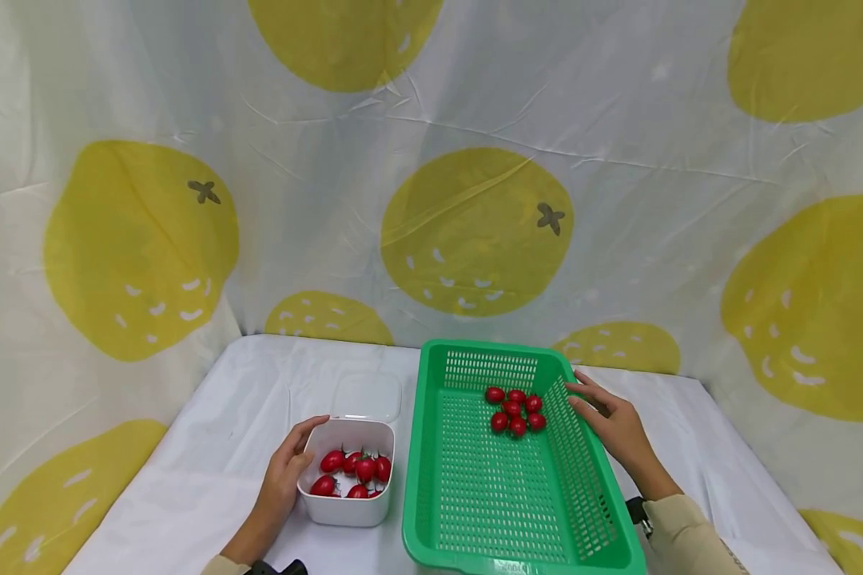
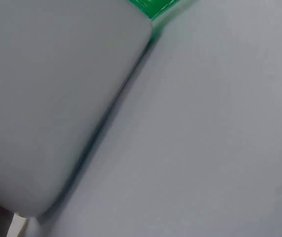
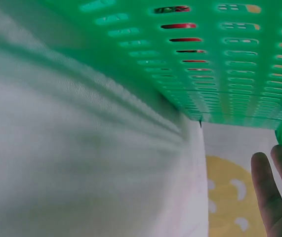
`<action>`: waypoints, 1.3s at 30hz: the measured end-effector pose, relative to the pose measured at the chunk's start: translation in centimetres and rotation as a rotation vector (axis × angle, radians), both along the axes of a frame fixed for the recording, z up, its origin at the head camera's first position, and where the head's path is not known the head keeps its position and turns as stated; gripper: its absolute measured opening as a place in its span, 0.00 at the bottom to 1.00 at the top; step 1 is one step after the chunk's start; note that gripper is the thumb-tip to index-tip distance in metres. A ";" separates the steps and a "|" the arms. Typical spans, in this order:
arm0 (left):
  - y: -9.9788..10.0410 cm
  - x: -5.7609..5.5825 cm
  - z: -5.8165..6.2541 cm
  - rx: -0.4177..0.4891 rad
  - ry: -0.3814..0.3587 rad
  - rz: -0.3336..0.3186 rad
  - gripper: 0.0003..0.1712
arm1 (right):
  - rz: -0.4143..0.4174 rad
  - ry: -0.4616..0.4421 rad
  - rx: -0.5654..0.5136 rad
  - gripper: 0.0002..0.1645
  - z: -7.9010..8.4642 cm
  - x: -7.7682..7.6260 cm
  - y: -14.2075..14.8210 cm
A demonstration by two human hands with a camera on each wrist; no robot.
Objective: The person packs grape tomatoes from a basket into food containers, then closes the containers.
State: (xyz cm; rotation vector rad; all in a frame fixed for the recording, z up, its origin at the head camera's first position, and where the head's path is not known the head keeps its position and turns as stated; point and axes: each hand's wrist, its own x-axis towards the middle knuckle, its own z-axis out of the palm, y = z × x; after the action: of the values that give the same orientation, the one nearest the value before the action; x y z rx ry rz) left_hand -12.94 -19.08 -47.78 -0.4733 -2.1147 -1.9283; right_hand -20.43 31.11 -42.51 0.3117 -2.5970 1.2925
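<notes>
A square white container [image 1: 345, 513] stands on the left of the table with several red cherry tomatoes [image 1: 364, 469] inside, some with green stems. Around its left side and back corner my left hand [image 1: 282, 471] holds it, thumb at the rim. To the right lies a large green slotted basket [image 1: 496, 495]. A cluster of several cherry tomatoes [image 1: 512, 408] sits towards its back right. My right hand [image 1: 618, 427] rests at the basket's right rim, fingers extended. In the right wrist view, straight fingers [image 3: 265, 182] show beside the basket wall [image 3: 215, 59].
A clear lid [image 1: 367, 397] lies behind the white container. White cloth [image 1: 208, 447] covers the table. A curtain [image 1: 316, 224] printed with yellow fruit hangs behind and at both sides. The left wrist view shows mostly the container's outer wall [image 2: 57, 89] and cloth.
</notes>
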 end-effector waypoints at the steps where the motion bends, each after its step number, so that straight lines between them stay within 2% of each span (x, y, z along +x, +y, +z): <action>1: 0.0 0.0 0.0 -0.001 -0.002 0.003 0.29 | 0.002 -0.005 -0.026 0.24 -0.1 0.0 0.0; 10: 0.0 0.0 0.1 -0.014 -0.020 -0.002 0.29 | 0.005 -0.009 -0.139 0.23 -1.0 0.1 -0.2; 17: 0.0 0.2 0.3 -0.019 -0.043 0.007 0.30 | 0.042 -0.019 -0.313 0.24 -1.6 0.0 -0.5; 20: 0.0 0.2 0.2 -0.019 -0.042 0.010 0.30 | 0.032 -0.021 -0.356 0.24 -1.9 0.0 -0.6; 27: 0.1 0.3 0.1 -0.006 -0.015 -0.008 0.29 | -0.033 -0.019 -0.365 0.23 -2.5 0.7 -0.7; 36: -0.3 0.3 0.7 -0.017 -0.047 -0.016 0.27 | -0.013 -0.027 -0.416 0.24 -2.4 0.5 -1.1; 39: -0.4 0.0 1.1 -0.030 -0.015 -0.039 0.26 | -0.019 -0.025 -0.426 0.23 -2.2 0.4 -1.1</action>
State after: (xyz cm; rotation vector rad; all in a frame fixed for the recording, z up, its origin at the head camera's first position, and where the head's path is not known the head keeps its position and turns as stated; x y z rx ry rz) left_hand -12.96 -19.50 -46.68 -0.5117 -2.1625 -1.9293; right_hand -20.08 29.97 -44.66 0.1934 -2.2550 1.7987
